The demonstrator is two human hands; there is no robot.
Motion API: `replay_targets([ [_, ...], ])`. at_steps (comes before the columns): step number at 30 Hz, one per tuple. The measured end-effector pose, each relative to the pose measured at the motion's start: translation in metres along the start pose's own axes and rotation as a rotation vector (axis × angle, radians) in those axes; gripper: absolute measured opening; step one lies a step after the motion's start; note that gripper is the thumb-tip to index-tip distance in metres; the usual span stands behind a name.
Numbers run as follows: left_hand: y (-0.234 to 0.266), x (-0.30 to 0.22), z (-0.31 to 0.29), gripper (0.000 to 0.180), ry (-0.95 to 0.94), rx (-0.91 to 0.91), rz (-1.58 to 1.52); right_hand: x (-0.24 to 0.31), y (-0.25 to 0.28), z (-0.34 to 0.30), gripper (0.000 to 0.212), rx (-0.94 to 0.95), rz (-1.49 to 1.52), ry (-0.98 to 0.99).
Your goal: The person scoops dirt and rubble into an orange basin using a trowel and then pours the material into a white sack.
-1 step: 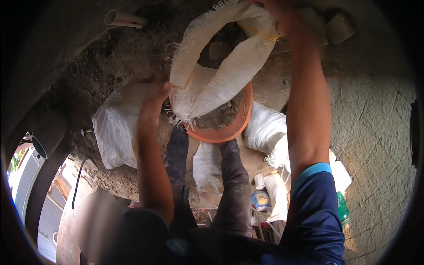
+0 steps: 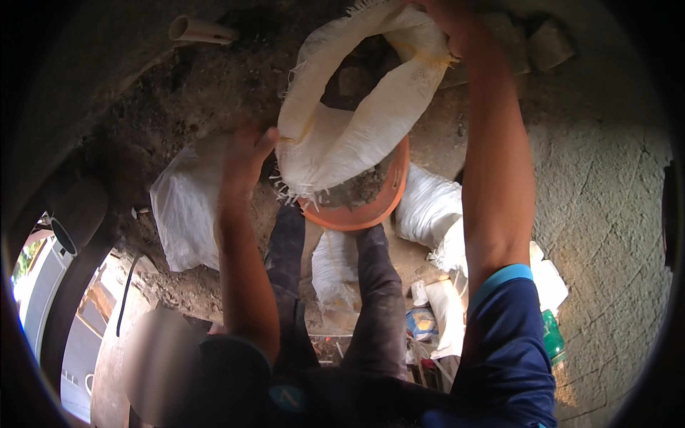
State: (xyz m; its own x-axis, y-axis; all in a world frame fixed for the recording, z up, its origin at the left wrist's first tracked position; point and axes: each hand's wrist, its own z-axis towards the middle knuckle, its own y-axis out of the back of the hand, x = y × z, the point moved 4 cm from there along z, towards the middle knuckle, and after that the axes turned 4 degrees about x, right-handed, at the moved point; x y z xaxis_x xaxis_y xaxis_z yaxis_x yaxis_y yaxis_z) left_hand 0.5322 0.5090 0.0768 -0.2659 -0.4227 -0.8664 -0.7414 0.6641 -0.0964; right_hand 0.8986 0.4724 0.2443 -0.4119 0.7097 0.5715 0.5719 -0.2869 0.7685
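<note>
Your left hand (image 2: 242, 160) grips the lower, frayed edge of a white woven sack (image 2: 357, 114), fingers curled round the fabric just left of the orange basin (image 2: 357, 210). That basin sits below the sack's open mouth, between your two dark trouser legs, and holds a heap of grey, gritty material; the sack's fringe touches or nearly touches its rim.

Moving right of the basin, your right hand (image 2: 446, 21) is raised high, closed on the sack's upper end, so the sack hangs tilted with its mouth down toward the basin. By my judgement you are in the tipping step, emptying the sack into the basin. The next move likely calls for lifting the upper end further and shaking, while your left hand keeps the mouth over the basin so nothing spills past the rim.

Left of the basin a flat white bag (image 2: 185, 207) lies on the soil; right of it are a filled white sack (image 2: 428, 203) and a rough plastered wall (image 2: 606, 214).

Your right fingers are cut off at the frame's top edge. How much remains inside the sack is hidden, and the small clutter below the basin is too jumbled to name.
</note>
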Motion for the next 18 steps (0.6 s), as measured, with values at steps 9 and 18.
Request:
replay_targets([
  [9,-0.075,-0.087,0.056,0.08,-0.282,-0.105,0.824,-0.006,-0.049,-0.109,0.054,-0.616,-0.522,0.286],
  [18,-0.003,-0.035,0.131,0.038,-0.626,0.194,0.401,-0.17,-0.041,-0.044,0.053,0.02,0.329,-0.16],
])
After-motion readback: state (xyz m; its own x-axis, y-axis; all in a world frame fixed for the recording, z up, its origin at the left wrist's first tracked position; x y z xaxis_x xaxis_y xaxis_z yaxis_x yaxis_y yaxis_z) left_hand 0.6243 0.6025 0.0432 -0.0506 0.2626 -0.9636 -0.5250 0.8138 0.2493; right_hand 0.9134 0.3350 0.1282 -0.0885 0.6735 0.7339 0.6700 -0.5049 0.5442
